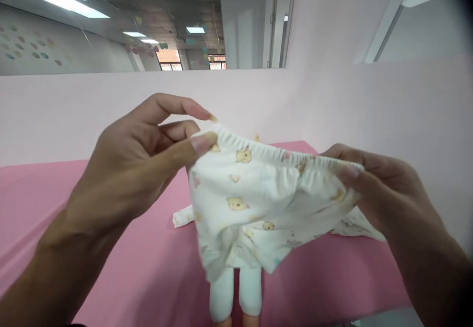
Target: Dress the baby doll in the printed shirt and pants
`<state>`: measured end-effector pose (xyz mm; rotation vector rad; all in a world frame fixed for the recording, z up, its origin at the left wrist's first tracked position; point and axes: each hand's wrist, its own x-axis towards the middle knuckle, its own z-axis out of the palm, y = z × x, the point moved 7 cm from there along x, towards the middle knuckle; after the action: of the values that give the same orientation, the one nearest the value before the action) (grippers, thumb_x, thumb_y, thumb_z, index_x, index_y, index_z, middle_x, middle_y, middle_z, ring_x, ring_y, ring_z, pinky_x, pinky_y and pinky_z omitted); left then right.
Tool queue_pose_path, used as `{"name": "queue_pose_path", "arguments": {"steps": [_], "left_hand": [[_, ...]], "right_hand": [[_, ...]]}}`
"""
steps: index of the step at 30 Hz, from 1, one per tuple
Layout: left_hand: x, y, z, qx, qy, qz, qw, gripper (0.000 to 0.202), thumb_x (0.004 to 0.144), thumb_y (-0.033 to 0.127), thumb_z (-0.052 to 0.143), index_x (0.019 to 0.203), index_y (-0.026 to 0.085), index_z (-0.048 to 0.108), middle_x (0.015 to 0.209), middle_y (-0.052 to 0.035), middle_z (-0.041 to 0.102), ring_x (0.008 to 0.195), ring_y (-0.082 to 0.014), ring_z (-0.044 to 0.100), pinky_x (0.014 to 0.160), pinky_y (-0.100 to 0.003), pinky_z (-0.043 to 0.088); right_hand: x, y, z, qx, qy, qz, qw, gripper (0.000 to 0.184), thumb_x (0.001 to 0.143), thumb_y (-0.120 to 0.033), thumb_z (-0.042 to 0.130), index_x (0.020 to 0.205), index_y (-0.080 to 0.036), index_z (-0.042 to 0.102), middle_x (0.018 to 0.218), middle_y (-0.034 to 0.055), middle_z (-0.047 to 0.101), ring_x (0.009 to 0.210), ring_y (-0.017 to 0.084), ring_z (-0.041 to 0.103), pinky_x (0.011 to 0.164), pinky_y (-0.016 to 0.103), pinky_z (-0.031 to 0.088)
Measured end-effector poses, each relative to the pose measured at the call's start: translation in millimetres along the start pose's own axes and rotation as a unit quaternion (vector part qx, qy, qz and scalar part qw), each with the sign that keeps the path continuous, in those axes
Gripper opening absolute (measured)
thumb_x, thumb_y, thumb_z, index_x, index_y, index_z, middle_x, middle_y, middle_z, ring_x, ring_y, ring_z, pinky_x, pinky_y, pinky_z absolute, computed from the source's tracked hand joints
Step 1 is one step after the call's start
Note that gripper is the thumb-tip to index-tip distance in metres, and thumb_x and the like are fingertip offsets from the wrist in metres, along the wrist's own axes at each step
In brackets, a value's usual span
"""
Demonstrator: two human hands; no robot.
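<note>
A small white pair of baby pants [254,199], printed with little yellow bears, hangs in the air between both hands. My left hand [144,164] pinches the left end of its elastic waistband between thumb and fingers. My right hand [373,184] pinches the right end, and the band is stretched between them. Below the pants a doll's two white-clad legs [236,295] stick out toward me on the pink table [121,263]. The rest of the doll is hidden behind the pants.
Another printed white garment [183,217] lies flat on the pink table under the doll, showing at both sides of the pants. A pale pink partition wall [74,115] stands right behind the table and turns along the right side.
</note>
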<state>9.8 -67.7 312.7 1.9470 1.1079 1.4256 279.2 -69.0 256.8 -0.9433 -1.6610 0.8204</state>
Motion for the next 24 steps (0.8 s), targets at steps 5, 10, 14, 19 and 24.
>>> {"name": "queue_pose_path", "arguments": {"steps": [5,10,14,19,24], "left_hand": [[15,-16,23.1,-0.018,-0.043,-0.003,0.999,0.023,0.090,0.030,0.061,0.111,0.022,0.065,0.060,0.0062,0.036,0.053,-0.0019,0.040,0.054,-0.015,0.037],[-1,-56,54.0,0.020,-0.126,-0.021,0.992,0.035,0.093,0.037,0.056,0.126,0.025,0.058,0.065,0.0058,0.037,0.054,-0.0042,0.039,0.051,-0.016,0.038],[-23,-62,81.0,0.060,-0.207,0.002,0.977,0.033,0.096,0.040,0.051,0.125,0.027,0.058,0.080,0.0021,0.052,0.069,-0.0075,0.050,0.064,-0.021,0.045],[-35,-63,94.1,0.077,-0.260,0.019,0.962,0.034,0.098,0.040,0.046,0.129,0.028,0.055,0.087,-0.0004,0.057,0.072,-0.0099,0.048,0.066,-0.024,0.043],[-35,-73,90.0,0.055,-0.248,-0.003,0.967,0.032,0.099,0.040,0.045,0.126,0.027,0.055,0.076,0.0021,0.048,0.067,-0.0096,0.045,0.062,-0.023,0.041]], "right_hand": [[6,9,-14,0.007,0.064,-0.013,0.998,0.033,0.089,-0.047,0.062,0.070,-0.020,0.063,0.082,0.0045,0.060,0.068,0.015,0.055,0.055,0.028,0.046],[9,32,1,-0.048,-0.020,-0.006,0.999,0.023,0.089,-0.043,0.063,0.092,-0.021,0.067,0.100,0.0067,0.067,0.090,0.019,0.063,0.072,0.030,0.052],[8,36,37,-0.044,-0.188,0.006,0.981,0.034,0.087,-0.041,0.066,0.115,-0.023,0.064,0.114,0.0079,0.067,0.106,0.022,0.062,0.089,0.037,0.053],[10,45,60,-0.019,-0.261,0.034,0.965,0.026,0.088,-0.038,0.065,0.108,-0.022,0.063,0.100,0.0032,0.065,0.095,0.017,0.062,0.081,0.032,0.052],[10,55,63,0.016,-0.263,0.038,0.964,0.019,0.087,-0.037,0.066,0.096,-0.021,0.062,0.094,0.0019,0.062,0.086,0.014,0.059,0.074,0.029,0.050]]}}
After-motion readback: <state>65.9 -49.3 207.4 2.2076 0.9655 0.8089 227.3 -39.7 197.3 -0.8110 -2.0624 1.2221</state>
